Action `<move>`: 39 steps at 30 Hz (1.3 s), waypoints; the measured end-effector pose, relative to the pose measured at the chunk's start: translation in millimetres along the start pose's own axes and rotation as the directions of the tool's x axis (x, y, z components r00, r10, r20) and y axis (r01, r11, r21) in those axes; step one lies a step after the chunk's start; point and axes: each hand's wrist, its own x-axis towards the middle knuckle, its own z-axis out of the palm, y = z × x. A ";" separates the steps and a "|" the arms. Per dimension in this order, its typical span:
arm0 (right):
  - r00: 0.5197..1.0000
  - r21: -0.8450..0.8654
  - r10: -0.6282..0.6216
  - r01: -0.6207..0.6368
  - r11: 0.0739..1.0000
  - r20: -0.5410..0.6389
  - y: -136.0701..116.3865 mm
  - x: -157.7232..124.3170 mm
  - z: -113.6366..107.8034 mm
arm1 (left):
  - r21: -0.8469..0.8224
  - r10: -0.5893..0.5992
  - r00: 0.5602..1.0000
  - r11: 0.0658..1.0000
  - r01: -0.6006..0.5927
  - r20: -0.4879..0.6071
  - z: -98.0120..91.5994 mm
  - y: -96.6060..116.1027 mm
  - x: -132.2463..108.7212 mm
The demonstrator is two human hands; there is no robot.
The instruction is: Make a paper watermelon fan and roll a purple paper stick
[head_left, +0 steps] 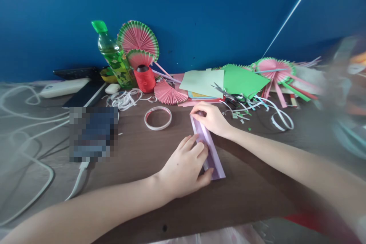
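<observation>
A folded strip of purple paper [215, 159] lies slantwise on the dark table, its near end toward me. My left hand [183, 167] is bent over its left side, fingers and thumb holding it down. Something pale and shiny shows under those fingers, too covered to name. At the far end, my right hand [211, 119] pinches the paper's upper corner between thumb and fingers. To the left of the strip, a roll of tape [158, 128] lies flat. Scissors [225, 94] rest beyond my right hand, on sheets of paper.
Green paper [244, 82], a pale sheet [201, 81], pleated pink fans [138, 42] and paper scraps [243, 116] line the back. A green bottle [116, 59] and red spool [145, 80] stand back left. White cables [48, 164] and a blurred-out device [94, 133] occupy the left.
</observation>
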 end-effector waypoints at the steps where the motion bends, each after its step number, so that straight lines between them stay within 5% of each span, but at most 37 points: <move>1: 1.000 -0.001 0.001 -0.001 1.000 0.000 0.2 0.4 0.2 | 0.001 0.003 1.000 1.000 -0.003 0.000 0.1 -0.1 -0.2; 28: 0.998 -0.014 0.059 -0.059 0.998 -0.035 6.8 9.0 4.2 | 0.028 0.011 1.000 1.000 -0.011 0.007 1.1 -0.2 0.6; 39: 0.996 0.044 0.063 -0.066 0.997 0.070 2.7 6.9 -3.2 | 0.056 -0.001 1.000 0.998 0.000 0.010 -1.3 -1.4 0.0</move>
